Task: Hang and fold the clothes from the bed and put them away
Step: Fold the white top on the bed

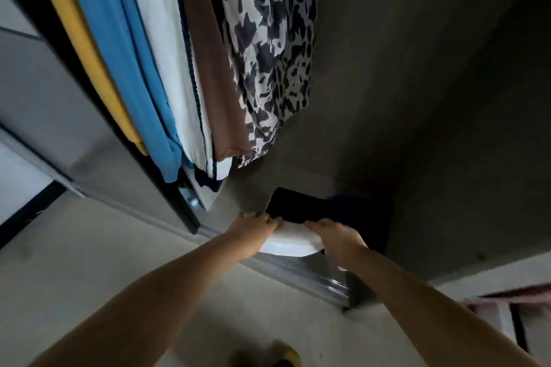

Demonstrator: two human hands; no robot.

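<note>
Folded white garment (pixel 290 240) under a folded dark garment (pixel 293 207), held at the wardrobe floor (pixel 372 158).
Left hand (pixel 253 228) and right hand (pixel 331 232) gripping the white bundle's opposite edges; likely soft, light, floppy, so best supported from beneath at both ends.

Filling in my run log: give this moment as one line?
stage: putting away | left hand + right hand: gripping folded white garment | location: wardrobe floor, beside dark folded clothes | above: hanging clothes
</note>
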